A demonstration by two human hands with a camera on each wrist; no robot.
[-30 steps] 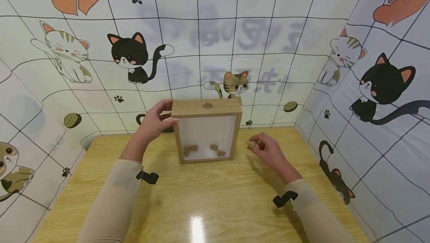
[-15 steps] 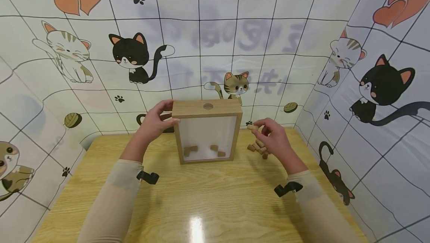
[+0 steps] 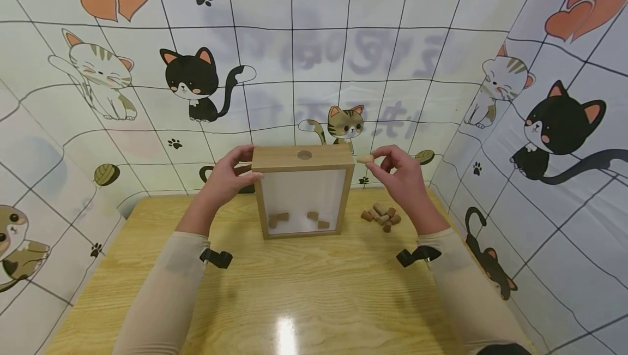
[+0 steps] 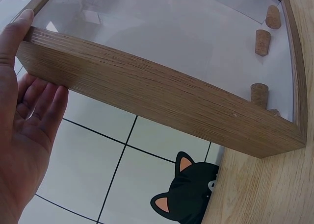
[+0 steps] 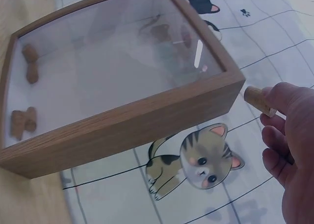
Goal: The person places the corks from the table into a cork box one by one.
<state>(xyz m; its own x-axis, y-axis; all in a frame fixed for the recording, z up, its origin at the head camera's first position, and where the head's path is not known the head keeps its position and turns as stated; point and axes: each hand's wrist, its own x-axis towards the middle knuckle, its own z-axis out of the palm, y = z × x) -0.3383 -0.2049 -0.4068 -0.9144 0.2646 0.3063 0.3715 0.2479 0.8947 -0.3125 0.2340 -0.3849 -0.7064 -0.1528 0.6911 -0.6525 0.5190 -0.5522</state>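
A wooden shadow box [image 3: 302,158] with a clear front stands upright on the table, a round hole in its top. Several corks [image 4: 263,42] lie at the bottom inside it. My left hand [image 3: 227,174] grips the box's upper left edge, thumb on the front and fingers behind. Just right of the box's top corner, my right hand [image 3: 399,175] pinches a cork [image 3: 365,159] between thumb and index finger. In the right wrist view this cork [image 5: 259,101] points toward the box's corner, slightly apart from it.
A small heap of loose corks [image 3: 381,215] lies on the wooden table [image 3: 314,284] to the right of the box. Behind the table hangs a white cloth [image 3: 265,44] printed with cats and grid lines.
My right hand has lifted a cork from the heap, up to the height of the box's top, uncovering the other corks. My left hand has kept its grip on the box.
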